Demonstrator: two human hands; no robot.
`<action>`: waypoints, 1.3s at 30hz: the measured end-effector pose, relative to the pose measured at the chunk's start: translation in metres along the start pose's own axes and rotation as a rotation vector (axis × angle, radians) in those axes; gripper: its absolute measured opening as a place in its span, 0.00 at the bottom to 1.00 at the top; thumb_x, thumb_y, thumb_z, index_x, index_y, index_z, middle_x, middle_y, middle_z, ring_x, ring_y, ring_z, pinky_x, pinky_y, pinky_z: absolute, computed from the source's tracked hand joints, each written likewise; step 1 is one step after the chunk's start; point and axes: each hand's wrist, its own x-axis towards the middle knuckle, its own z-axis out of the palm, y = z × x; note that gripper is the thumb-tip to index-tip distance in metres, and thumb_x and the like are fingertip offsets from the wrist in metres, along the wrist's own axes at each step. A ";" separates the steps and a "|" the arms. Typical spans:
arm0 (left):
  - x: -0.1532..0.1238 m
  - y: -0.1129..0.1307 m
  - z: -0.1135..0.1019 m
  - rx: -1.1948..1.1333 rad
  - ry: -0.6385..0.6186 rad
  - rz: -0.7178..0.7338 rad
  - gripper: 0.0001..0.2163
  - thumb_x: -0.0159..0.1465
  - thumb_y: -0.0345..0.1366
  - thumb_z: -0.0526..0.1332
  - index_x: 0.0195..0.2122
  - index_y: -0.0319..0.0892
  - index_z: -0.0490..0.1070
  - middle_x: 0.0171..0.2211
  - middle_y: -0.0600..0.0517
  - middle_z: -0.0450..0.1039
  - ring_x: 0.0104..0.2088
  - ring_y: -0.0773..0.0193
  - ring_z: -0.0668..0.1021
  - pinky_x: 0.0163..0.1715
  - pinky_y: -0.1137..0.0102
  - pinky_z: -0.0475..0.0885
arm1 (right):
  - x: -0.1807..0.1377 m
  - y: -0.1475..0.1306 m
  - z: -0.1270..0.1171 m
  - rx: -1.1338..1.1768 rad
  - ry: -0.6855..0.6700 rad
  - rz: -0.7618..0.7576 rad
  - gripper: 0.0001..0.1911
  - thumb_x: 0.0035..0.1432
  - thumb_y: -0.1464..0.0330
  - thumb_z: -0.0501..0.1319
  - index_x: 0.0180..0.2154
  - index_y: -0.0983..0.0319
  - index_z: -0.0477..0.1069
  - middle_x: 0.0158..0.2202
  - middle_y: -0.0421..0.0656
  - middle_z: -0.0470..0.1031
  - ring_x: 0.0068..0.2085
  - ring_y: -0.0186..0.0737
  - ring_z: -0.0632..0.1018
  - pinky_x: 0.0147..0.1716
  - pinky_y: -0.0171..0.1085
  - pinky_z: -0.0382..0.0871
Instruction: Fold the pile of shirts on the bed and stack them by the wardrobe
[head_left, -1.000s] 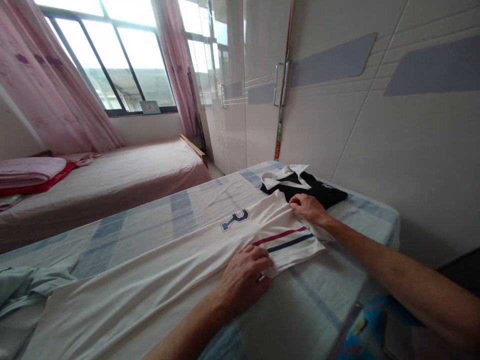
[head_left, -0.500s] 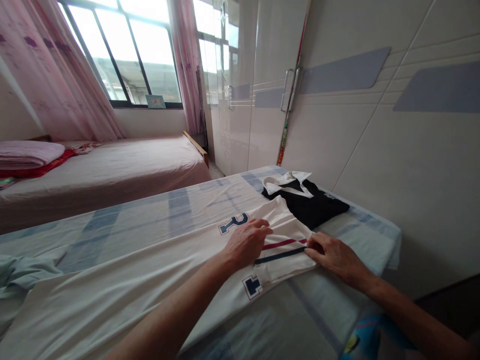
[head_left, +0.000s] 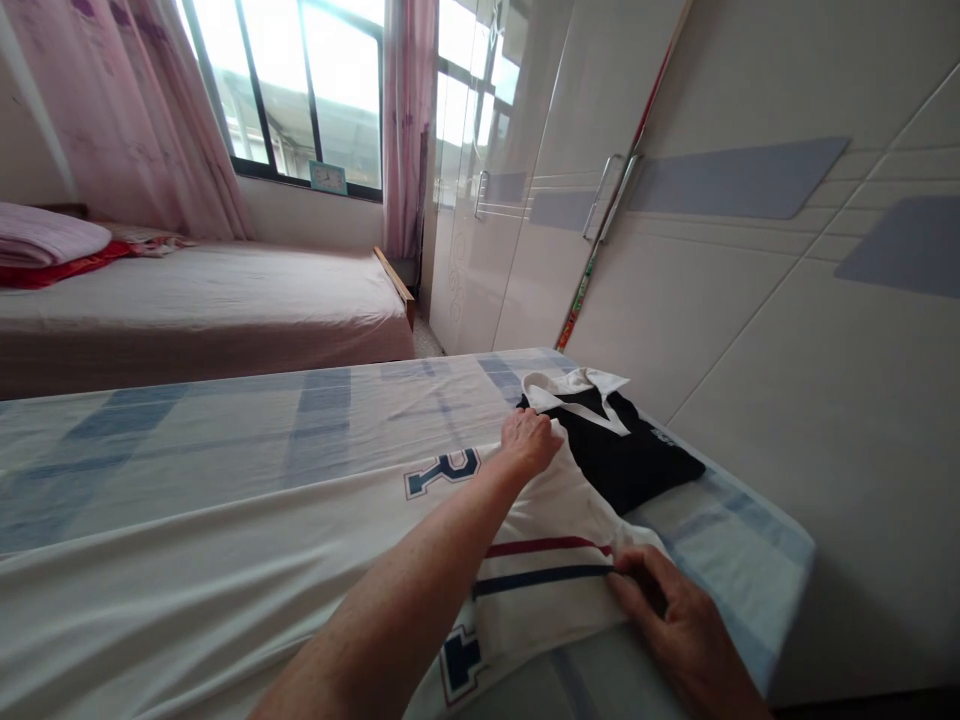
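Observation:
A white shirt (head_left: 285,540) with navy letters and a red and a navy stripe lies spread over the bed in front of me. My left hand (head_left: 531,440) is closed on its upper edge, near the corner beside the collar of a black shirt. With thumb and fingers, my right hand (head_left: 667,610) pinches the white fabric at the right end of the stripes. The black shirt (head_left: 637,455), folded and with a white collar, lies just beyond the white one. My left forearm covers part of the white shirt's middle.
A blue and white checked sheet (head_left: 322,410) covers this bed. Light wardrobe doors (head_left: 750,320) rise close along the right side. Across a gap stands another bed (head_left: 262,300) with folded bedding (head_left: 52,235). A small clock (head_left: 328,178) sits on the windowsill.
My left hand has moved from the shirt's middle, above the stripes, to its far upper edge and closed there. My right hand still pinches the fabric by the stripes. The view has shifted.

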 end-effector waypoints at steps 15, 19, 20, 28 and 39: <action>0.027 -0.021 0.034 0.023 0.054 -0.100 0.14 0.68 0.31 0.45 0.46 0.41 0.69 0.45 0.43 0.72 0.44 0.58 0.76 0.43 0.65 0.68 | -0.005 0.012 0.007 0.130 0.087 0.122 0.17 0.56 0.57 0.58 0.47 0.52 0.68 0.43 0.40 0.77 0.45 0.41 0.78 0.36 0.32 0.75; 0.020 -0.016 0.017 0.057 0.068 -0.067 0.15 0.67 0.29 0.45 0.46 0.39 0.69 0.46 0.41 0.71 0.48 0.56 0.74 0.44 0.64 0.68 | -0.006 0.011 0.008 0.086 0.135 0.051 0.15 0.58 0.60 0.56 0.47 0.54 0.68 0.45 0.42 0.75 0.45 0.41 0.77 0.42 0.36 0.74; 0.015 -0.015 0.009 0.069 0.071 -0.045 0.15 0.67 0.29 0.45 0.46 0.39 0.69 0.46 0.40 0.70 0.49 0.56 0.73 0.44 0.64 0.68 | -0.006 0.009 0.007 0.083 0.158 0.037 0.14 0.59 0.60 0.55 0.47 0.54 0.68 0.45 0.42 0.75 0.45 0.41 0.77 0.42 0.36 0.74; -0.107 -0.023 -0.056 0.061 -0.103 0.440 0.12 0.66 0.39 0.53 0.48 0.46 0.71 0.49 0.48 0.71 0.51 0.59 0.72 0.50 0.64 0.69 | 0.020 -0.024 -0.031 -0.013 0.208 -0.111 0.15 0.59 0.60 0.55 0.48 0.54 0.68 0.56 0.45 0.67 0.45 0.45 0.76 0.19 0.31 0.68; -0.319 -0.195 -0.168 0.397 0.129 -0.237 0.18 0.67 0.44 0.49 0.51 0.43 0.70 0.55 0.44 0.69 0.52 0.54 0.74 0.53 0.59 0.67 | 0.043 -0.036 0.003 -0.083 0.072 -0.445 0.22 0.61 0.53 0.52 0.55 0.50 0.63 0.59 0.44 0.65 0.57 0.52 0.69 0.49 0.52 0.69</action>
